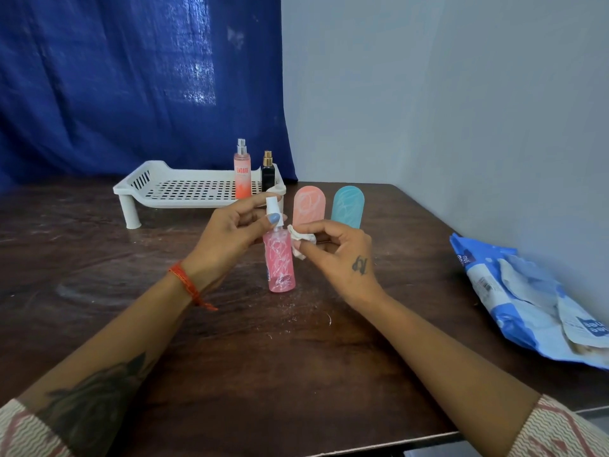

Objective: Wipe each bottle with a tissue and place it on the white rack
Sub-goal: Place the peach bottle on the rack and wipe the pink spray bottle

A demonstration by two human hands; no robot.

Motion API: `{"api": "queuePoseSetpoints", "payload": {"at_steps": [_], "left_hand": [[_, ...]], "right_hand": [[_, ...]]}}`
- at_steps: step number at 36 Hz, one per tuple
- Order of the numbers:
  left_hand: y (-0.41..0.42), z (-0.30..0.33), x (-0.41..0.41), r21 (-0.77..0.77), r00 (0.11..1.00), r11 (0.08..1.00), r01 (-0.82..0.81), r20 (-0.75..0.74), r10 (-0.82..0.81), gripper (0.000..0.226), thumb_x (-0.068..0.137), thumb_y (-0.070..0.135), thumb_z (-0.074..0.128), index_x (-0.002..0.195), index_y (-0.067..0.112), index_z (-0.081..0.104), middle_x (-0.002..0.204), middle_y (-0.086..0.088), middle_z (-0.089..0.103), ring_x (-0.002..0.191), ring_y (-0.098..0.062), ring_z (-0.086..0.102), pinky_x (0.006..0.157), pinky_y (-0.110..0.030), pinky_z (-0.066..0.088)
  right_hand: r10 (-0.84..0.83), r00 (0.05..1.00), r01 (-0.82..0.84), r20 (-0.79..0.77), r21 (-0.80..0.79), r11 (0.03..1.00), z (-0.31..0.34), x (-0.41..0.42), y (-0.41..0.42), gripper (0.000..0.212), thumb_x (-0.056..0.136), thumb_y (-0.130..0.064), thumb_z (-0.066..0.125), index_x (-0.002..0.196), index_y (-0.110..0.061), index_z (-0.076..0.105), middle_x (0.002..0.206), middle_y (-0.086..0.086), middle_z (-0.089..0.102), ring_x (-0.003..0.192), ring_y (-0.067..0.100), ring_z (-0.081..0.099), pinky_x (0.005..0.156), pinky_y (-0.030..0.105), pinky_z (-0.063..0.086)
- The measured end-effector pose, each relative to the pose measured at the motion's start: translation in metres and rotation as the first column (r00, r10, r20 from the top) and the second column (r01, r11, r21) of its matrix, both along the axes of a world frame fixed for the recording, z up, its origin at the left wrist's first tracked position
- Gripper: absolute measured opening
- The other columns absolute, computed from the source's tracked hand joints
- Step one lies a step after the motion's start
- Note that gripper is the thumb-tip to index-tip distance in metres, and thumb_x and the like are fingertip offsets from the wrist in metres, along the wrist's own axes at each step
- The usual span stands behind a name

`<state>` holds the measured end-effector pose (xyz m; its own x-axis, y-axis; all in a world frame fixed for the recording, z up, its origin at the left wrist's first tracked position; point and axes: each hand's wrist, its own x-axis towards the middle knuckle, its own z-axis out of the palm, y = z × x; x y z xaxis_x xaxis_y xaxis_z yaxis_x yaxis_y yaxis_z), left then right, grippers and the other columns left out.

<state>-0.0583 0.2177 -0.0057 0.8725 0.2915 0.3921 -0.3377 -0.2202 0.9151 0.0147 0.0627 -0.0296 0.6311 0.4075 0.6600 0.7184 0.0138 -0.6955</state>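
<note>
Two bare forearms enter from bottom of frame. Left hand [230,229]: thumbnail painted light blue; orange-red thread band [188,285] tied round wrist, loose end trailing. Large dark tattoo [95,400] on left forearm, lower left. Right hand [339,252]: small dark tattoo [360,265] on back. Short sleeves [557,430] at both bottom corners, cream fabric with reddish wavy pattern.

Looking like plain home room: dark wooden table [230,341] standing against bare wall [461,94], blue curtain [131,77] hanging at 11 o'clock.
</note>
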Motion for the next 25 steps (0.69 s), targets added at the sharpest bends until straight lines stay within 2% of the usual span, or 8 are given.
{"api": "queuePoseSetpoints", "payload": {"at_steps": [3,8,14,17,20,25], "left_hand": [[0.0002,0.0000,-0.0004,-0.004,1.000,1.000,-0.009,-0.006,0.009,0.042,0.087,0.008,0.058,0.128,0.015,0.054,0.093,0.005,0.074,0.094,-0.011,0.068,0.082,-0.023,0.055],[-0.0004,0.0011,-0.0008,-0.004,1.000,1.000,-0.023,-0.007,0.023,0.042,0.087,0.008,0.058,0.128,0.018,0.053,0.100,0.000,0.071,0.094,-0.014,0.068,0.083,-0.023,0.055],[-0.0020,0.0022,-0.0013,0.016,1.000,1.000,-0.024,0.004,0.024,0.041,0.088,0.006,0.058,0.127,0.017,0.053,0.098,-0.002,0.071,0.089,-0.007,0.068,0.079,-0.019,0.054],[-0.0022,0.0030,-0.0022,0.027,1.000,0.999,-0.028,0.002,0.028,0.042,0.088,0.006,0.057,0.127,0.019,0.052,0.100,0.000,0.070,0.089,-0.005,0.068,0.079,-0.018,0.054],[-0.0017,0.0031,-0.0022,0.034,0.999,0.999,-0.041,-0.011,0.041,0.044,0.088,0.008,0.058,0.130,0.018,0.052,0.103,-0.002,0.070,0.094,-0.011,0.067,0.084,-0.023,0.055],[-0.0021,0.0034,-0.0026,0.067,0.999,0.997,-0.044,0.006,0.043,0.043,0.088,0.010,0.059,0.127,0.026,0.050,0.098,0.001,0.071,0.089,-0.007,0.068,0.081,-0.019,0.054]], "right_hand": [[0.037,0.999,-0.037,-0.018,0.017,0.999,0.0009,-0.0015,-0.0026,0.019,0.077,-0.001,0.072,0.092,-0.012,0.073,0.087,-0.002,0.071,0.081,0.011,0.066,0.072,0.026,0.056],[-0.006,1.000,0.005,-0.020,-0.052,0.999,-0.0019,-0.0001,-0.0018,0.012,0.077,-0.006,0.072,0.087,-0.013,0.074,0.078,-0.012,0.067,0.076,0.005,0.063,0.067,0.013,0.050],[0.023,1.000,-0.023,0.000,0.034,0.999,0.0008,-0.0014,-0.0003,0.019,0.080,-0.006,0.072,0.098,-0.012,0.072,0.092,0.000,0.072,0.086,0.012,0.067,0.075,0.027,0.057],[0.067,0.998,-0.068,0.021,0.036,0.997,0.0015,-0.0029,-0.0020,0.020,0.079,-0.002,0.070,0.096,-0.012,0.072,0.089,-0.003,0.071,0.082,0.009,0.066,0.072,0.022,0.055],[0.069,0.997,-0.069,0.020,0.003,0.998,-0.0001,-0.0026,-0.0028,0.018,0.077,-0.003,0.071,0.091,-0.014,0.073,0.082,-0.008,0.069,0.077,0.004,0.064,0.068,0.014,0.051],[0.003,0.999,-0.003,0.033,0.005,1.000,-0.0015,0.0004,-0.0012,0.018,0.077,-0.004,0.072,0.092,-0.016,0.073,0.080,-0.011,0.068,0.075,0.003,0.064,0.066,0.015,0.052]]}}
